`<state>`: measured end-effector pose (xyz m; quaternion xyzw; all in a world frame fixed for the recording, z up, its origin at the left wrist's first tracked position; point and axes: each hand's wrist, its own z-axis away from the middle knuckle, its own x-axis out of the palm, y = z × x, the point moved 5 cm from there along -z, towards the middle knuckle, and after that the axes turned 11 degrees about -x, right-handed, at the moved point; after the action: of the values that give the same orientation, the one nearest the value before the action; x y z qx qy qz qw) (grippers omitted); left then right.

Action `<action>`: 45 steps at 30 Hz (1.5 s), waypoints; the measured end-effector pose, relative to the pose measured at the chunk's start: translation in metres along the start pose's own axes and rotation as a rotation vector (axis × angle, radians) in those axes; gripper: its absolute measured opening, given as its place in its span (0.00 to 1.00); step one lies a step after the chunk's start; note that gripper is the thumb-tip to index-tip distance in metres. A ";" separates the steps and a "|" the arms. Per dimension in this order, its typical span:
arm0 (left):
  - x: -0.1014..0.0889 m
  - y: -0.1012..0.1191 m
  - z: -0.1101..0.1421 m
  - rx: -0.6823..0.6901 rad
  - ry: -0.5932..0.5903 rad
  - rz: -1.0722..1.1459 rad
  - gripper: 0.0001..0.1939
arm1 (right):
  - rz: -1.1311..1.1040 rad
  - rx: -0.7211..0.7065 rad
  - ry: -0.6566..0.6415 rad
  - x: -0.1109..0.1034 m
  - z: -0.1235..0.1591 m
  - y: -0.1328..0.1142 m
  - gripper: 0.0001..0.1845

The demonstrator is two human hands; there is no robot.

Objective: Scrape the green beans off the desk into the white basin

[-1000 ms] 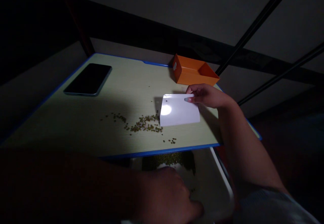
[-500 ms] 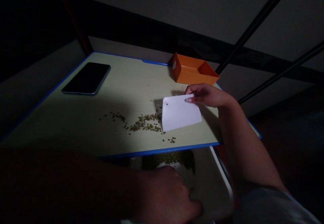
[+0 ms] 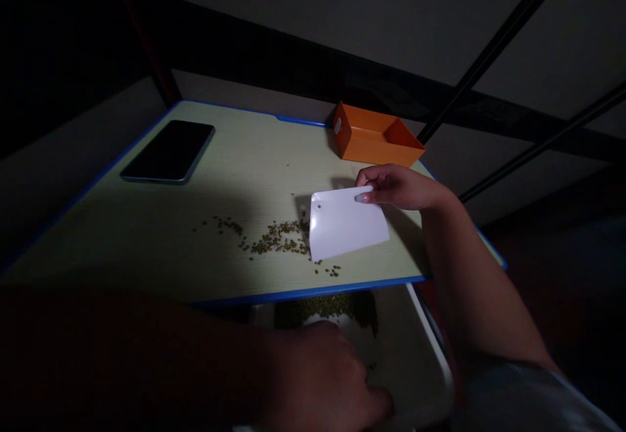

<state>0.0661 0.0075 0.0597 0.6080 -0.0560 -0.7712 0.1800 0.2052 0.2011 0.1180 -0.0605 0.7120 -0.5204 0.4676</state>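
Note:
My right hand (image 3: 391, 186) pinches a white plastic scraper (image 3: 347, 223) by its upper edge, thumb on the near face. The scraper is tilted over the table, its left end touching or hiding part of a loose strip of small green beans (image 3: 278, 240), which look like mung beans. My left hand (image 3: 323, 376) is low in front of the table, over a white bin (image 3: 430, 328). Its fingers are curled and dark, and what they grip is hidden. More green beans (image 3: 327, 305) lie in the bin, partly under the table edge.
The pale table (image 3: 244, 178) has a blue edge. A dark-screened tablet or phone (image 3: 169, 152) lies at its far left. An open orange box (image 3: 376, 142) stands at the back right, just beyond my right hand. A wall rises behind the table.
The scraper has shifted slightly left and toward me, its left end now lower. My left hand, the beans and the box look nearly the same.

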 end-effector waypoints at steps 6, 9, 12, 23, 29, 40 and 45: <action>0.002 -0.001 0.000 0.014 -0.009 -0.021 0.05 | 0.000 0.001 -0.039 0.003 0.002 -0.001 0.17; 0.002 -0.001 0.000 0.012 -0.013 -0.019 0.06 | 0.012 0.017 -0.030 -0.001 0.003 0.000 0.18; 0.002 -0.001 0.000 0.010 -0.008 -0.005 0.06 | 0.039 0.033 -0.013 -0.005 0.005 0.003 0.18; 0.004 -0.001 0.000 0.028 0.031 0.000 0.07 | 0.015 0.045 -0.005 -0.002 0.004 0.001 0.17; 0.006 -0.002 -0.001 0.019 -0.004 -0.015 0.07 | -0.013 0.065 -0.001 0.000 0.003 0.001 0.19; 0.004 -0.001 0.001 0.014 -0.021 -0.002 0.07 | 0.009 0.022 0.163 -0.014 0.007 0.002 0.21; 0.003 -0.002 -0.001 0.020 0.014 0.013 0.06 | 0.026 0.027 0.145 -0.012 0.006 0.002 0.20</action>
<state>0.0662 0.0089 0.0562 0.6147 -0.0665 -0.7653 0.1790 0.2168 0.2047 0.1235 -0.0071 0.7377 -0.5267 0.4224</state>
